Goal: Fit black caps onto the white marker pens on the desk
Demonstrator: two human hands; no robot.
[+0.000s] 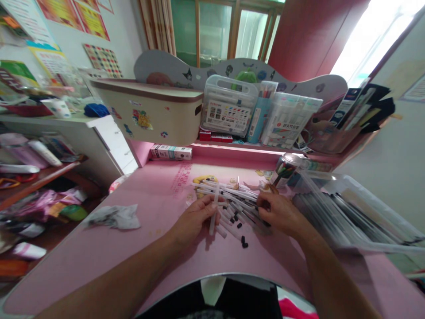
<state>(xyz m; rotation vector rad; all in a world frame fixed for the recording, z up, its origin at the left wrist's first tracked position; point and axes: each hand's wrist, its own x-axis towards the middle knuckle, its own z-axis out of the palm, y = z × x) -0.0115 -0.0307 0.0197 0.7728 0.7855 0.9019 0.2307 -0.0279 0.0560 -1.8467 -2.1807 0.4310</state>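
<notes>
L grip (202, 214) clamped on white tube (212, 227), by pen pile (244, 195) on surface (156, 190). R grip (278, 212) at pile's R edge, fingers curled; can't tell if holding. Clear case (217, 86) label (229, 117): too small to read.

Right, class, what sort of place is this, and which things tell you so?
Probably a child's study corner at home: a pink desk, a cream storage bin with cartoon stickers, and a clear marker case on the shelf.
</notes>
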